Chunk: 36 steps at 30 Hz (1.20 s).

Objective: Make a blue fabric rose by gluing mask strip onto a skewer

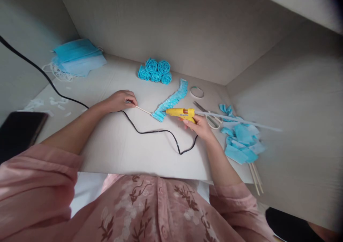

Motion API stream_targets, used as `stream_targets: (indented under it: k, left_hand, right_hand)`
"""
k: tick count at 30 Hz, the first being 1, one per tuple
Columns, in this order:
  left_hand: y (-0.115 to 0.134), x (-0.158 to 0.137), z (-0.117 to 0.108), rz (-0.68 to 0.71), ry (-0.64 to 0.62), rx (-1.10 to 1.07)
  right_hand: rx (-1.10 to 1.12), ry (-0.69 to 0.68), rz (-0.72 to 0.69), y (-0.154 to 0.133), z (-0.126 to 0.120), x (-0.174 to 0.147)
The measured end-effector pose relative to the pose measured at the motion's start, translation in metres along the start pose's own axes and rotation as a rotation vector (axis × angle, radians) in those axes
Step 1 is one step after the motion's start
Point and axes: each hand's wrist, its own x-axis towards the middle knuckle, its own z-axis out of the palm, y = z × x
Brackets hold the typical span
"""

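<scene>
My left hand (pixel 125 100) pinches a thin wooden stick (pixel 144 109), whose far end meets the near end of a blue pleated strip (pixel 171 101) lying aslant on the table. In my right hand (pixel 197 125) is a yellow glue gun (pixel 180 112), its fingers wrapped round the handle. The gun's nozzle points left and sits at the strip near the stick's tip; whether it touches, I cannot tell. A long clear glue stick (pixel 235 119) juts from the back of the gun.
Several rolled blue roses (pixel 155 71) stand at the back. Face masks (pixel 77 56) are piled back left; white scraps (pixel 57 102) and a phone (pixel 21 131) lie left. A tape ring (pixel 197 92), scissors (pixel 211 119), blue scraps (pixel 242 140) and sticks (pixel 256 177) are right. A black cord (pixel 150 131) crosses the table.
</scene>
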Motion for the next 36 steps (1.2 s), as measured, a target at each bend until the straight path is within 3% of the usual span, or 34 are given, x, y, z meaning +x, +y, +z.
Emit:
stream_targets:
  k: [10, 18, 27, 36]
  left_hand:
    - [-0.002, 0.000, 0.001, 0.001, 0.011, -0.016]
    - [-0.002, 0.000, 0.000, -0.004, 0.000, -0.001]
    - [-0.005, 0.000, 0.002, 0.009, 0.018, -0.019]
    - [-0.003, 0.000, 0.000, 0.005, 0.007, -0.027]
  right_hand:
    - [-0.059, -0.078, 0.010, 0.003, 0.002, 0.003]
    - [-0.001, -0.055, 0.011, -0.003, -0.001, 0.001]
    - [-0.119, -0.095, 0.017, -0.001, 0.000, 0.001]
    - [-0.032, -0.066, 0.008, 0.001, -0.001, 0.000]
